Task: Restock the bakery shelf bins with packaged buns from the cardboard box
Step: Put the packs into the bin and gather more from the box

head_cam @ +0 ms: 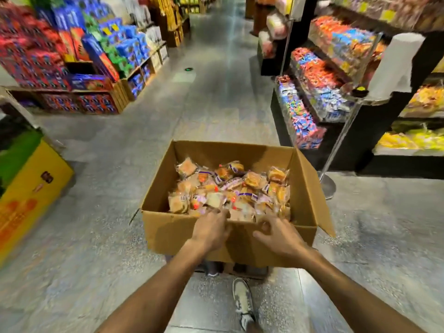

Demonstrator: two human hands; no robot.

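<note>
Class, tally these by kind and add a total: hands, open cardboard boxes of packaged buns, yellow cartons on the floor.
Hands: 2 (left hand, right hand)
Cardboard box of packaged buns: 1
Yellow carton: 1
Total: 4

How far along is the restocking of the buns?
Done: nothing that shows. In hand: the left hand and right hand reach over the box rim to the buns; grip unclear. Left: the box holds many buns, all to be shelved.
</note>
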